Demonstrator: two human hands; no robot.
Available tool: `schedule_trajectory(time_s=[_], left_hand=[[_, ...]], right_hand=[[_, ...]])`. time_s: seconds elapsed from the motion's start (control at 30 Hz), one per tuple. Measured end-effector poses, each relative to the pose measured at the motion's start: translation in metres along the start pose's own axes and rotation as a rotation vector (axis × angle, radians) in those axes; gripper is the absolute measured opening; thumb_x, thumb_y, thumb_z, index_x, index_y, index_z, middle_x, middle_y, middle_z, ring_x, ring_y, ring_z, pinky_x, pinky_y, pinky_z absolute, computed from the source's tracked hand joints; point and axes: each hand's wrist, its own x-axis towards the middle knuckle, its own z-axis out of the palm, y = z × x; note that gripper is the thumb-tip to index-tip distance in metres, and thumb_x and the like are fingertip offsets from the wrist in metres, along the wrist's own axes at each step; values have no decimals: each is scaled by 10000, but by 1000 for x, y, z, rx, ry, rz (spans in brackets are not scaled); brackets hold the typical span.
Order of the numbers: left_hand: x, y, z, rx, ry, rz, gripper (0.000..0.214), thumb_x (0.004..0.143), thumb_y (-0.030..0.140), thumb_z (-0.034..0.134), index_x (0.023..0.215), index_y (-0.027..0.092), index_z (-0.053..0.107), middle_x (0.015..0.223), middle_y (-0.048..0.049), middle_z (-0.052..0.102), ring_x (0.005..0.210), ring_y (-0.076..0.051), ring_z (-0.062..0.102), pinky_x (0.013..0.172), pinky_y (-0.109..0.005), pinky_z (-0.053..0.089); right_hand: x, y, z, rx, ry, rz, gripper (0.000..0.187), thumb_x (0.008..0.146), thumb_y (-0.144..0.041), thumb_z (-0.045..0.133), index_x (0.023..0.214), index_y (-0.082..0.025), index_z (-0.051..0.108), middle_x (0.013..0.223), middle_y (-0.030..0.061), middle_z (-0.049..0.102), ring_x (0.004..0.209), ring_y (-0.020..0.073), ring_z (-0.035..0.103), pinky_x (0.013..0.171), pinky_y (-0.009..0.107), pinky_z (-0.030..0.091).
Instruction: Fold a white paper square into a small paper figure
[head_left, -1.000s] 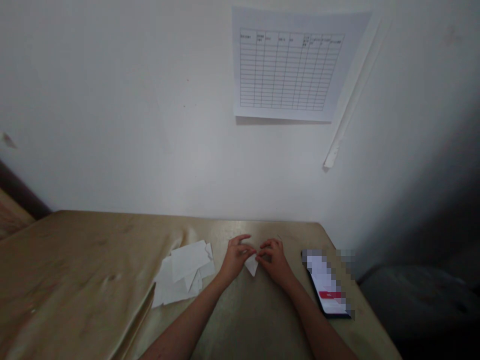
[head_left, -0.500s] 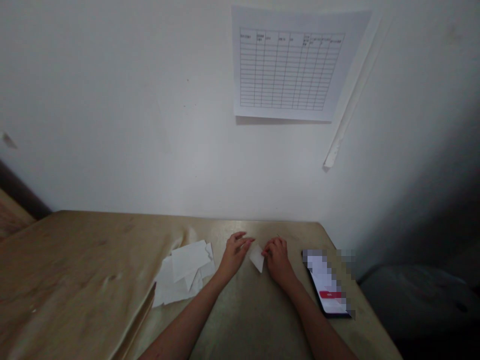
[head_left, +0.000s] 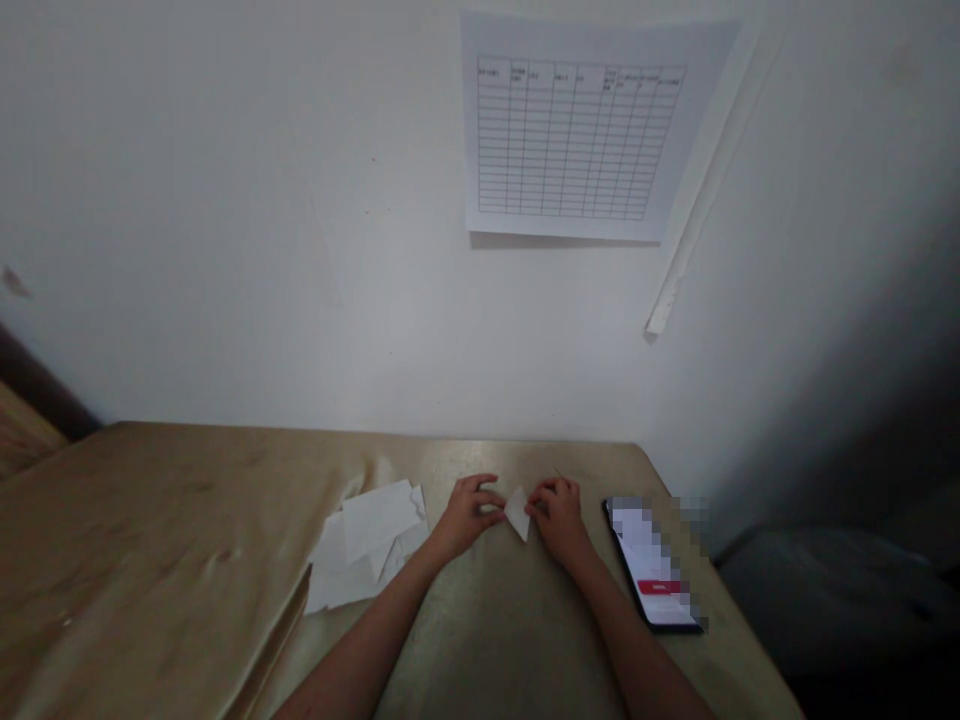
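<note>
A small folded piece of white paper (head_left: 517, 515) is held between my two hands, just above or on the table. My left hand (head_left: 471, 515) pinches its left edge with thumb and a finger, while the upper fingers stretch out over it. On the other side, my right hand (head_left: 556, 510) has the paper's right edge between thumb and fingertips, the remaining fingers curled. The paper looks like a narrow kite or triangle with a point toward me. Its finer folds are too small to make out.
Several loose white paper sheets (head_left: 379, 525) lie overlapping left of my left arm. A phone (head_left: 652, 570) with a lit screen rests to the right. The brown-covered table (head_left: 187, 540) meets a white wall, where a printed grid sheet (head_left: 577, 140) hangs.
My left hand has shifted down slightly, from the paper's top to its left edge. The paper has turned and now looks narrower. My right hand stays at its right edge.
</note>
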Motion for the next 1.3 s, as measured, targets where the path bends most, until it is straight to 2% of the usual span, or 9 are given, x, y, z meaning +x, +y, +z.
schedule_trajectory(time_s=[0.3, 0.5, 0.87, 1.3], left_hand=[[0, 6, 0, 34, 19, -8, 111, 700, 221, 833, 796, 266, 800, 1264, -57, 664, 1213, -287, 563, 1077, -453, 404], [-1, 7, 4, 51, 43, 11, 102, 685, 222, 839, 758, 249, 774, 1234, -52, 678, 1189, -276, 574, 1061, -450, 409], [-1, 12, 4, 65, 44, 21, 134, 654, 238, 861, 687, 230, 731, 1216, -47, 690, 1178, -276, 574, 1039, -442, 397], [0, 19, 5, 84, 44, -37, 161, 657, 241, 861, 658, 209, 704, 1195, -51, 690, 1163, -269, 573, 1025, -436, 399]], right_hand=[[-2, -3, 3, 29, -17, -81, 86, 808, -190, 703, 869, -245, 729, 1127, 78, 579, 1194, 267, 428, 1087, 410, 331], [-3, -5, 3, 31, -33, -105, 80, 807, -194, 705, 861, -251, 721, 1121, 73, 586, 1182, 262, 443, 1063, 408, 357], [-3, -5, 3, 24, -37, -127, 91, 791, -177, 717, 850, -247, 718, 1140, 79, 587, 1183, 257, 455, 1045, 413, 379], [-4, -8, 1, 87, -86, -133, 59, 811, -186, 716, 843, -234, 705, 1137, 75, 566, 1197, 244, 437, 1071, 406, 360]])
